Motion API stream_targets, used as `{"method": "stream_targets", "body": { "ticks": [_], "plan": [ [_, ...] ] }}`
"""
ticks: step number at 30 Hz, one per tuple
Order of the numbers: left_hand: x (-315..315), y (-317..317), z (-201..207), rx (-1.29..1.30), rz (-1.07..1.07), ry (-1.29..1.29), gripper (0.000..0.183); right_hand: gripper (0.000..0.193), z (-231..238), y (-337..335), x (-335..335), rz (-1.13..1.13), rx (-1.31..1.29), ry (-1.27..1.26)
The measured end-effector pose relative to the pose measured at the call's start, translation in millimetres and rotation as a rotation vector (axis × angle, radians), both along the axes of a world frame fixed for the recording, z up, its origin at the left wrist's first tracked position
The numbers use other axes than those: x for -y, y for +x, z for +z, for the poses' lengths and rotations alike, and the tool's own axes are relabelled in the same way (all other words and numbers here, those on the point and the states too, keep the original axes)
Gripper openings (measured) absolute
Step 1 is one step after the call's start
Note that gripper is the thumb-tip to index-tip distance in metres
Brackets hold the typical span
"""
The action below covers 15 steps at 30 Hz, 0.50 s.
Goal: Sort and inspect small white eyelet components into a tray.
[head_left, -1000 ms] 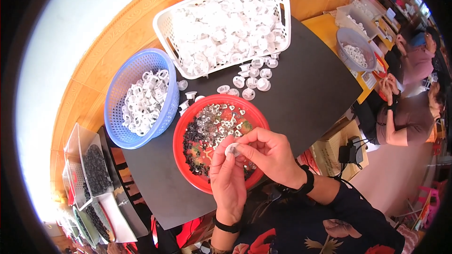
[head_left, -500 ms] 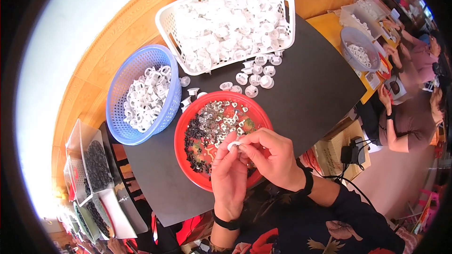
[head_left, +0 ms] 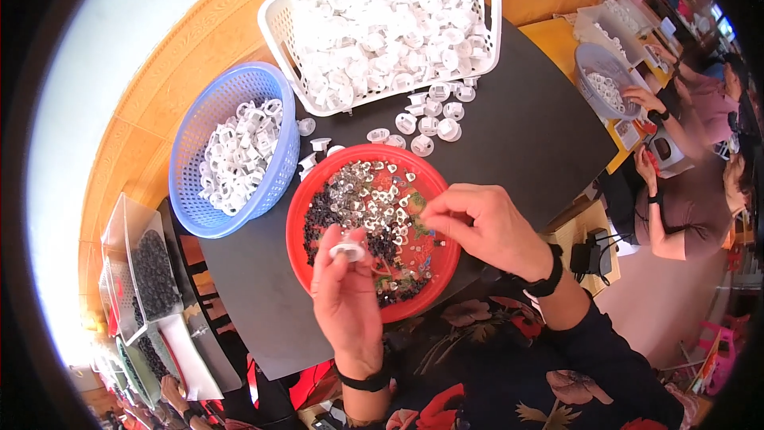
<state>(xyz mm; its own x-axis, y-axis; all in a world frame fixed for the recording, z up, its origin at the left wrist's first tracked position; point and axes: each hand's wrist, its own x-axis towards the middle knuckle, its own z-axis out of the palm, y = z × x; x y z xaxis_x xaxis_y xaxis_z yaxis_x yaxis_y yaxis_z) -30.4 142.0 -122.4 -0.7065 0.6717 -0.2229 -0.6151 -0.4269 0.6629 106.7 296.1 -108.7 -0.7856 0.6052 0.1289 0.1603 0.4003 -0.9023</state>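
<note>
My left hand (head_left: 346,302) holds a small round white plastic part (head_left: 348,251) between its thumb and fingers, above the near left of a red tray (head_left: 291,227). My right hand (head_left: 495,231) is over the tray's right side, apart from the left. Thumb and fingertips are pinched together; whether anything tiny sits between them I cannot make out. Inside the tray lie many small black pieces (head_left: 320,211) along the left and near side, and shiny heart-shaped metal bits (head_left: 387,205) toward the middle and far side.
Behind the tray stands a white basket (head_left: 495,16) heaped with white parts. Several loose white parts (head_left: 422,145) lie before it on the dark table (head_left: 533,127). A blue basket (head_left: 191,139) of white pieces stands left. Clear bins (head_left: 155,271) hold black pieces. Co-workers (head_left: 668,199) sit at right.
My hands have moved apart. The left went left and slightly down with the white part; the right moved to the right, away from it.
</note>
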Motion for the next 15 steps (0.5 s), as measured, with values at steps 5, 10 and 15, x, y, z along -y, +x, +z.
{"method": "stream_targets", "body": {
  "ticks": [5, 10, 15],
  "plan": [
    [12, -6, -3, 0.059, 0.041, 0.028, 0.046, 0.013, -10, 4, 6, 0.286, 0.243, 0.355],
    [13, -5, -5, 0.080, 0.039, -0.019, 0.047, 0.015, -17, -11, 11, 0.181, 0.324, 0.632],
    [19, -4, -7, 0.098, 0.000, -0.061, 0.040, 0.010, -10, -9, -4, 0.028, 0.293, 0.582]
  ]
}}
